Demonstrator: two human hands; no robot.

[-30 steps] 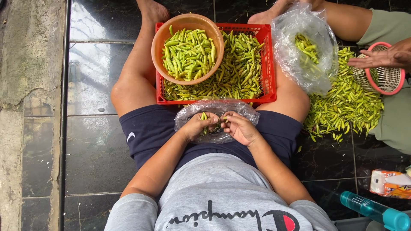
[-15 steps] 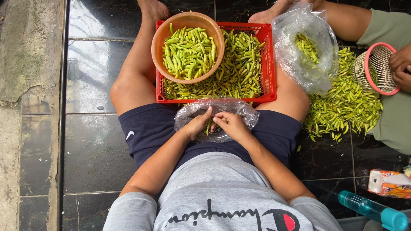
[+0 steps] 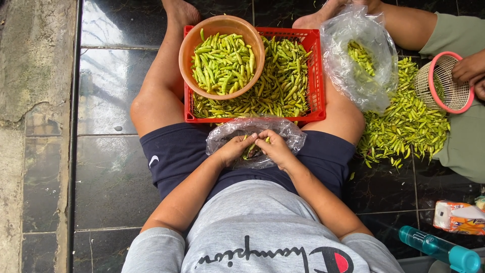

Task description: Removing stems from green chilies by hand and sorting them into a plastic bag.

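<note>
Dark glossy tiled floor [image 3: 111,167], seen from above, with a seated person's bare legs stretched forward. Between the legs, a red plastic crate [image 3: 316,76] filled with small green chillies. Resting on the crate's left part, a round orange bowl [image 3: 188,45], also heaped with green chillies. To the right of the crate, a large clear plastic bag [image 3: 359,53] partly filled with chillies, and beside it a loose pile of chillies [image 3: 406,124] on the floor. At the far right, another person's hand [image 3: 469,68] touching a small pink-rimmed basket [image 3: 444,81].

On the lap, just below the crate, a small clear plastic bag [image 3: 252,132] holding a few chillies. Left hand [image 3: 233,149] and right hand [image 3: 275,149] meeting at the bag's middle, fingertips together, pinching chillies through or inside the plastic; cannot tell which.
</note>
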